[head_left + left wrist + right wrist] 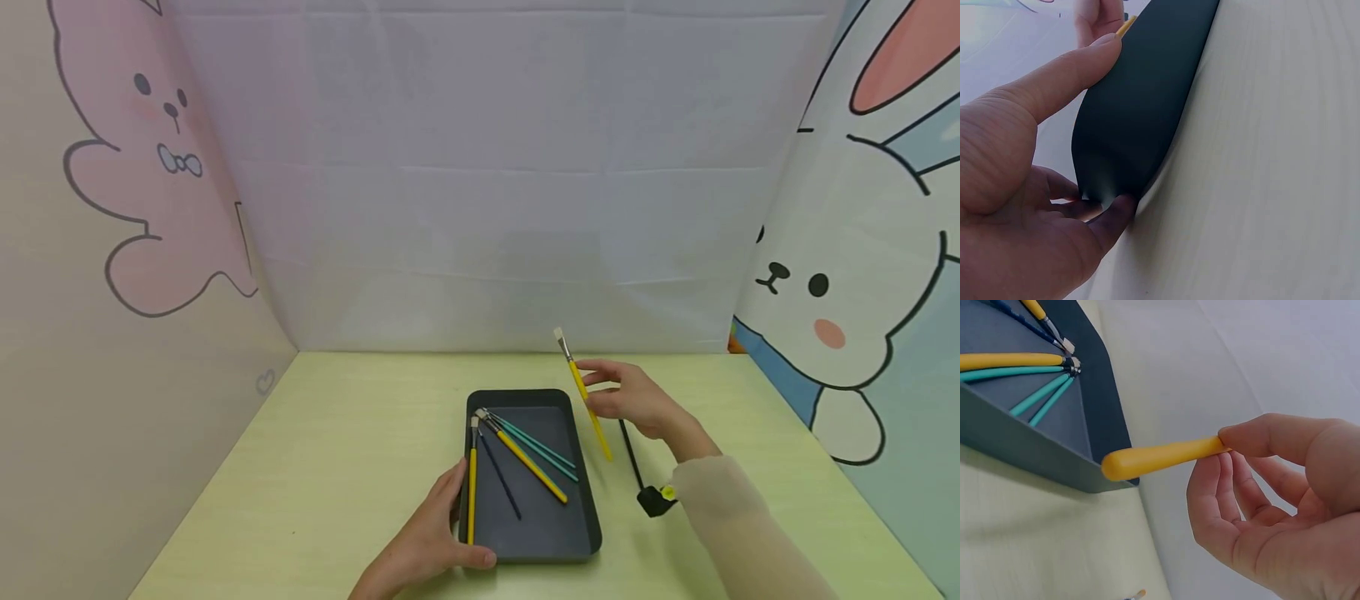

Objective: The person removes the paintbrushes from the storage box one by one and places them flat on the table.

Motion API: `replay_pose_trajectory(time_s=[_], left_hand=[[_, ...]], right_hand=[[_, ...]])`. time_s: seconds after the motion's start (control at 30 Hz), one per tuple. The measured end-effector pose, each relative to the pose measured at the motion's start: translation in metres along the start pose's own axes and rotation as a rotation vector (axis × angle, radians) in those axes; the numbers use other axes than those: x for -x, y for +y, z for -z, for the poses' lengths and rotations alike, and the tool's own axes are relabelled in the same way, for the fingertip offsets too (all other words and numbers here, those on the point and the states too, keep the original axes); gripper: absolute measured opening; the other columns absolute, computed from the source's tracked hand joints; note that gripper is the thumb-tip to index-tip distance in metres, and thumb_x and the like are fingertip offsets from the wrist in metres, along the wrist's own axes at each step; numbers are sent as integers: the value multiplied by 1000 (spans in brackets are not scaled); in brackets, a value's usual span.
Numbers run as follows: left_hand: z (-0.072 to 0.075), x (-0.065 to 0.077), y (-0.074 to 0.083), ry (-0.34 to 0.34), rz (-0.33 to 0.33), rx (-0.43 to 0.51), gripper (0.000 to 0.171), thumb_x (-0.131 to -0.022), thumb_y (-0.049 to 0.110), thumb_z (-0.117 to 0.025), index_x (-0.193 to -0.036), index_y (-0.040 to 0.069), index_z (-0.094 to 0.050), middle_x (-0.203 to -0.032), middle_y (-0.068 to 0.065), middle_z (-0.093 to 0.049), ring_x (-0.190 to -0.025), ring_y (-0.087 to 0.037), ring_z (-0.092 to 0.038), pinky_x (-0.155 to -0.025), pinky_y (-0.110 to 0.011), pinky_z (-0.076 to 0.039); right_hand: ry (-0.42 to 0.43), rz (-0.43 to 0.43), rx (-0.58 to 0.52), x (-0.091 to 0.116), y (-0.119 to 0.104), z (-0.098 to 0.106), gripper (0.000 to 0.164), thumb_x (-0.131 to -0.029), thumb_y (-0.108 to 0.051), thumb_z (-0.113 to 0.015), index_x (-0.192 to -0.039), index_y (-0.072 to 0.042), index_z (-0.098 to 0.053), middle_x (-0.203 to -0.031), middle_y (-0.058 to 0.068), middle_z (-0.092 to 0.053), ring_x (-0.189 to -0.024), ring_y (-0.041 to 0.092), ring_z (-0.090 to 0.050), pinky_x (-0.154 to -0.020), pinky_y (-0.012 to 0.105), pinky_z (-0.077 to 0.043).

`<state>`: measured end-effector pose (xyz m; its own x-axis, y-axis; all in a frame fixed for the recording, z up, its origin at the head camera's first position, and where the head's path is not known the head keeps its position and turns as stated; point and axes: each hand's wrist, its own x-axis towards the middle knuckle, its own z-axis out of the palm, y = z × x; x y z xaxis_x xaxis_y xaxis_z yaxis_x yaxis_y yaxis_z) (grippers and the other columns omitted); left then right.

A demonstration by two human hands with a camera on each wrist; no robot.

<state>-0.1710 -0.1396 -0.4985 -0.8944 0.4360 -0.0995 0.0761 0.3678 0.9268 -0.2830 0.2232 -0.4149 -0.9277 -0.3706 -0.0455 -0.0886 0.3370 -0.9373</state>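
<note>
My right hand pinches a paintbrush with a yellow handle, held up beside the tray's far right side, pale bristles upward. In the right wrist view, the rounded end of its handle sticks out past the thumb and fingers. My left hand grips the near left corner of a dark grey tray. The left wrist view shows thumb and fingers spread along the tray's outer wall. Inside the tray lie a yellow brush along the left wall, another yellow brush, teal brushes and a thin dark brush.
Right of the tray, a thin black stick lies on the pale table, beside a small black object with a yellow-green piece. A white cloth hangs behind the table. Cartoon-printed panels stand at both sides.
</note>
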Motion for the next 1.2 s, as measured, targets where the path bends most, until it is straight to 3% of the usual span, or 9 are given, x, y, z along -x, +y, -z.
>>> replay_pose_trajectory(time_s=[0.23, 0.53, 0.67, 0.9, 1.2], left_hand=[[0, 0, 1, 7, 19, -15, 138, -75, 40, -99, -172, 9, -6, -174, -20, -15, -157, -38, -31, -122, -53, -36], [-1, 2, 2, 9, 13, -2, 138, -75, 40, -99, -172, 10, -6, -174, -19, -16, -156, -36, -34, -121, -50, -37], [-2, 2, 3, 8, 15, -1, 138, -75, 40, -99, -172, 11, -6, -174, -19, -15, -156, -37, -33, -121, -50, -38], [-2, 3, 4, 30, 63, -79, 138, -74, 44, -99, -172, 13, -8, -175, -18, -17, -156, -39, -31, -121, -59, -37], [-2, 3, 5, 32, 66, -65, 137, -73, 42, -99, -173, 14, -8, -175, -16, -17, -157, -38, -31, -122, -60, -35]], right_hand=[[61, -11, -10, 14, 14, 8, 68, -102, -4, -66, -163, -2, -38, -150, 32, -44, -128, 47, -60, -98, 41, -59], [146, -52, -36, 28, 27, 17, 68, -102, -1, -67, -164, -3, -38, -149, 32, -45, -121, 40, -65, -97, 40, -61], [167, -69, -67, 35, 32, 20, 69, -102, 0, -66, -164, -1, -36, -149, 33, -43, -120, 37, -64, -97, 39, -61], [191, -90, -90, 43, 43, 23, 71, -102, 1, -65, -166, -1, -32, -152, 34, -40, -123, 38, -62, -96, 39, -61], [234, -117, -82, 47, 53, 25, 70, -102, 1, -65, -165, 0, -33, -150, 34, -42, -113, 30, -66, -93, 35, -62]])
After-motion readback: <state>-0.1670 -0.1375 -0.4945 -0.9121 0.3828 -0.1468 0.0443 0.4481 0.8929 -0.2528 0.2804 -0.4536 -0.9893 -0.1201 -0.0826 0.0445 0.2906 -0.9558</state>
